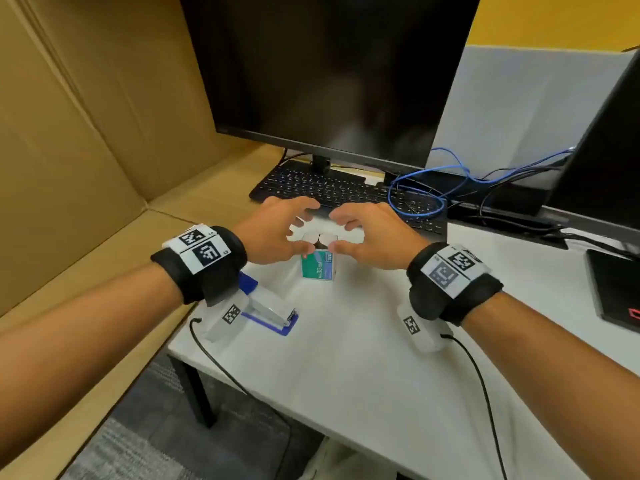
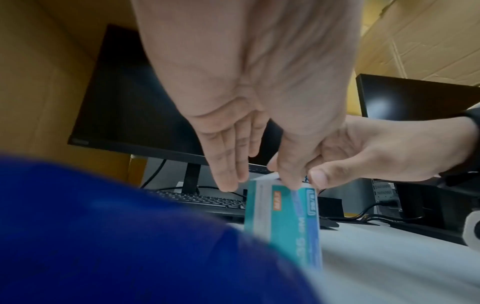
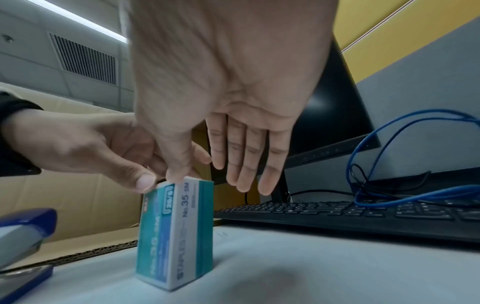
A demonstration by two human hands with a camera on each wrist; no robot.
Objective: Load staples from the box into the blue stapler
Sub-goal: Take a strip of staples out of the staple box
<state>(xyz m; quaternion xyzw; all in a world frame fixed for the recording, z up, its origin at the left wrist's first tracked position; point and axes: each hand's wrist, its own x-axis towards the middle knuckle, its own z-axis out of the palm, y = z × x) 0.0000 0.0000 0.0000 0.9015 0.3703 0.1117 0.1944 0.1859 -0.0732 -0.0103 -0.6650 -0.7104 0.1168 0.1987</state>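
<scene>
Cardboard sheets line the far left, with the blue stapler [image 1: 268, 315] lying near the left edge of the white counter [image 1: 363, 341], top swung open, metal magazine showing, untouched

Right of that and farther off, standing upright on end: the staple box [image 1: 318, 265], teal with a pale band. Readable on its side in the right wrist view: "No.35", "5M", "STAPLES"; smaller print too blurred to make out. On the near face, an orange patch, writing illegible

Working at the box's top end, both hands. Left hand [image 1: 273, 233] on the left, thumb tip pressed on the near top edge, fingers loosely extended beyond the box; whether a flap is pinched cannot be told. Right hand [image 1: 372, 237] on the right, thumb tip likewise at the near top edge, four fingers straight and hanging clear behind the box. White flaps visible between the hands in the head view, so probably opening the end

Likely handling: thin card shell, light but dense with metal strips, tall and narrow on end, so easy to tip. Best steadied by the side walls with one hand while lifting the flap. Staple strips brittle, likely to snap if bent; better taken by the long sides

Farther right: black keyboard [image 1: 346, 194], dark monitor [image 1: 329, 74], coil of blue cable [image 1: 450, 178]
</scene>
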